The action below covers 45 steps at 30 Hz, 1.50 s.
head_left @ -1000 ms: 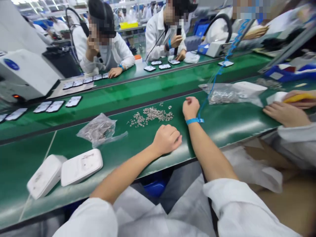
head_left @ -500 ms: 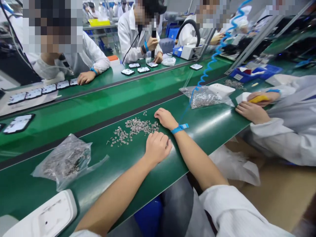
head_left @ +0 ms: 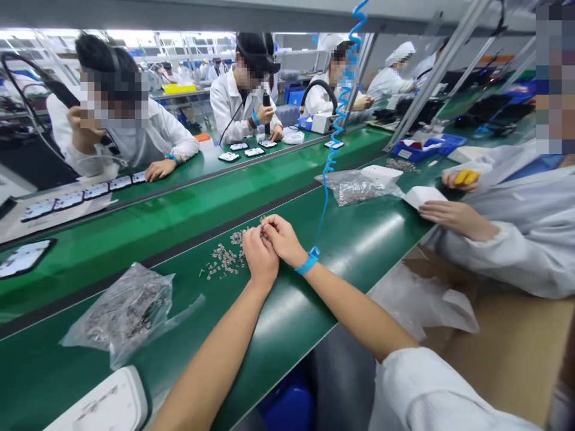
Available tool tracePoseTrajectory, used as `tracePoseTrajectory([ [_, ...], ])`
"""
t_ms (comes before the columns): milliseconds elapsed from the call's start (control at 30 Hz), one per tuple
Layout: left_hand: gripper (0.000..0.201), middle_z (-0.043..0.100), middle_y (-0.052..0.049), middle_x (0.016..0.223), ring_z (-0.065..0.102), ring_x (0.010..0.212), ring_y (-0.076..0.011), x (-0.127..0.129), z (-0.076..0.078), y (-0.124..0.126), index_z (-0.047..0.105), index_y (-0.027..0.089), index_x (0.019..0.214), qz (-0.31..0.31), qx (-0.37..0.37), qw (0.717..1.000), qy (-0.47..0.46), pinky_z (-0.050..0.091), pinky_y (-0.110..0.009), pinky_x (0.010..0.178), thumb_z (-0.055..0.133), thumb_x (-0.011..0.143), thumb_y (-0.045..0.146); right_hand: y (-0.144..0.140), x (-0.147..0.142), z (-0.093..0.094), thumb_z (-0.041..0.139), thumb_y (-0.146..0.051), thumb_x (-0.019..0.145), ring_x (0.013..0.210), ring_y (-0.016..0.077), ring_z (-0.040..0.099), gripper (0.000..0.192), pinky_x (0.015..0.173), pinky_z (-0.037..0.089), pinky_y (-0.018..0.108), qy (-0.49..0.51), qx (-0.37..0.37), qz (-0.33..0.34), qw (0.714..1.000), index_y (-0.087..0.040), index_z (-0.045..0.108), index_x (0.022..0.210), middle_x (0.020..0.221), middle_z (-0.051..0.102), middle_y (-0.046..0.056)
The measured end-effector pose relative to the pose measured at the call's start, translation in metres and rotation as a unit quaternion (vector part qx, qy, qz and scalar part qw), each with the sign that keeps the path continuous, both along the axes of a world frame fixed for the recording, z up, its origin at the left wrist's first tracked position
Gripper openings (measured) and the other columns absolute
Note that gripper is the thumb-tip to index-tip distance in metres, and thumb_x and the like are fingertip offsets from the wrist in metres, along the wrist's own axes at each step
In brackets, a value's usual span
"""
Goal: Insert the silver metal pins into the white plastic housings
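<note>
My left hand [head_left: 262, 258] and my right hand [head_left: 282, 240] meet over the right side of a pile of small metal parts [head_left: 224, 260] on the green bench. The fingers of both are drawn in and touch at the tips. Whatever lies between them is too small and too hidden to name. Part of the pile is covered by my hands. Around my right wrist is a blue strap [head_left: 307, 263] joined to a coiled blue cord [head_left: 335, 137].
Left of my arms lie a clear bag of small metal parts [head_left: 123, 311] and a white plastic housing [head_left: 112, 402]. Another bag of parts [head_left: 354, 187] is farther right. A co-worker's hands [head_left: 453, 216] hold a white piece at the right. A green conveyor [head_left: 179, 206] runs behind the bench.
My hands, apart before, have come together at the pile, the left fingers now against the right. The view has tilted up. At the far left, a co-worker's raised hand with a dark tool now shows.
</note>
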State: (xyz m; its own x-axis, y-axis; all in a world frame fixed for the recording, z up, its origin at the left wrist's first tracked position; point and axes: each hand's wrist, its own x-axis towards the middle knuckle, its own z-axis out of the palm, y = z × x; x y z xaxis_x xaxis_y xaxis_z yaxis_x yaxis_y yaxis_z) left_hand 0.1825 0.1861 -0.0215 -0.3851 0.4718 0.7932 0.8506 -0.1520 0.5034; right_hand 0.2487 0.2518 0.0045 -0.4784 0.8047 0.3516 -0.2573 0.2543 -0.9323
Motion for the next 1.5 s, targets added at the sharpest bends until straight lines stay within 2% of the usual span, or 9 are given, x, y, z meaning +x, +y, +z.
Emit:
tracePoseTrajectory([
  [100, 0.022, 0.063, -0.015, 0.111, 0.058, 0.107, -0.0263, -0.001, 0.001, 0.002, 0.059, 0.015, 0.117, -0.019, -0.011, 1.0, 0.004, 0.048, -0.041, 0.092, 0.046, 0.101, 0.023, 0.003, 0.004, -0.002, 0.065, -0.04, 0.087, 0.074, 0.0151, 0.06, 0.019, 0.073, 0.055, 0.03, 0.015, -0.031, -0.044, 0.998, -0.023, 0.059, 0.089, 0.081, 0.063, 0.0],
  [267, 0.016, 0.064, -0.012, 0.103, 0.059, 0.1, -0.0249, -0.003, 0.002, 0.003, 0.062, 0.018, 0.106, -0.029, -0.019, 0.999, -0.007, 0.048, -0.04, 0.089, 0.047, 0.102, 0.025, 0.011, 0.009, -0.002, 0.066, -0.042, 0.085, 0.072, 0.0175, 0.064, 0.02, 0.07, 0.057, 0.032, -0.016, -0.028, -0.024, 0.999, -0.023, 0.061, 0.088, 0.076, 0.064, 0.001],
  [467, 0.012, 0.061, -0.007, 0.091, 0.057, 0.086, -0.022, -0.009, 0.001, 0.003, 0.059, 0.021, 0.093, -0.016, -0.006, 1.0, -0.024, 0.047, -0.035, 0.079, 0.05, 0.101, 0.024, 0.01, 0.007, -0.003, 0.059, -0.044, 0.087, 0.073, 0.0167, 0.062, 0.022, 0.069, 0.054, 0.031, -0.05, 0.005, -0.021, 0.999, -0.023, 0.056, 0.085, 0.079, 0.061, 0.0],
  [700, 0.022, 0.053, -0.004, 0.08, 0.052, 0.078, -0.0217, -0.009, 0.001, 0.003, 0.051, 0.024, 0.078, 0.0, 0.0, 0.999, -0.036, 0.043, -0.035, 0.074, 0.05, 0.1, 0.022, 0.003, 0.01, 0.003, 0.057, -0.039, 0.09, 0.076, 0.0164, 0.056, 0.017, 0.071, 0.049, 0.03, -0.095, 0.064, -0.039, 0.993, -0.023, 0.056, 0.084, 0.08, 0.06, 0.0],
  [900, 0.018, 0.062, -0.011, 0.107, 0.06, 0.101, -0.0221, -0.006, 0.006, 0.004, 0.053, 0.023, 0.081, -0.024, 0.012, 0.999, -0.045, 0.048, -0.036, 0.088, 0.048, 0.098, 0.022, 0.001, 0.013, 0.007, 0.051, -0.037, 0.094, 0.076, 0.0157, 0.064, 0.015, 0.073, 0.052, 0.03, -0.078, 0.055, -0.081, 0.992, -0.023, 0.054, 0.09, 0.091, 0.067, 0.002],
  [1100, 0.017, 0.062, -0.004, 0.086, 0.059, 0.083, -0.0188, -0.008, 0.01, 0.004, 0.048, 0.024, 0.078, -0.009, 0.012, 0.997, -0.077, 0.046, -0.031, 0.078, 0.048, 0.092, 0.015, 0.0, 0.011, 0.006, 0.055, -0.036, 0.093, 0.071, 0.0149, 0.067, 0.014, 0.07, 0.053, 0.03, -0.068, 0.055, -0.085, 0.993, -0.023, 0.054, 0.087, 0.084, 0.068, 0.001],
  [1300, 0.021, 0.057, 0.0, 0.073, 0.055, 0.071, -0.0161, -0.004, 0.014, 0.001, 0.046, 0.024, 0.069, -0.021, -0.007, 0.995, -0.096, 0.045, -0.029, 0.07, 0.055, 0.088, 0.021, 0.009, 0.02, 0.01, 0.065, -0.035, 0.084, 0.074, 0.0157, 0.068, 0.016, 0.076, 0.057, 0.032, -0.052, 0.055, -0.061, 0.995, -0.021, 0.066, 0.092, 0.089, 0.07, 0.002],
  [1400, 0.012, 0.059, 0.002, 0.073, 0.057, 0.067, -0.0147, -0.003, 0.011, 0.002, 0.053, 0.024, 0.078, -0.027, -0.011, 0.993, -0.116, 0.047, -0.027, 0.067, 0.057, 0.089, 0.025, 0.016, 0.022, 0.009, 0.069, -0.037, 0.08, 0.072, 0.0151, 0.069, 0.025, 0.074, 0.058, 0.031, -0.02, 0.014, -0.054, 0.998, -0.021, 0.069, 0.1, 0.091, 0.071, 0.003],
  [1500, 0.006, 0.065, 0.001, 0.081, 0.062, 0.069, -0.014, -0.003, 0.007, 0.004, 0.057, 0.023, 0.096, -0.038, -0.014, 0.99, -0.134, 0.051, -0.027, 0.067, 0.057, 0.092, 0.027, 0.02, 0.023, 0.009, 0.067, -0.04, 0.084, 0.066, 0.0146, 0.068, 0.027, 0.069, 0.057, 0.031, -0.015, 0.01, -0.067, 0.998, -0.02, 0.07, 0.102, 0.083, 0.072, 0.002],
])
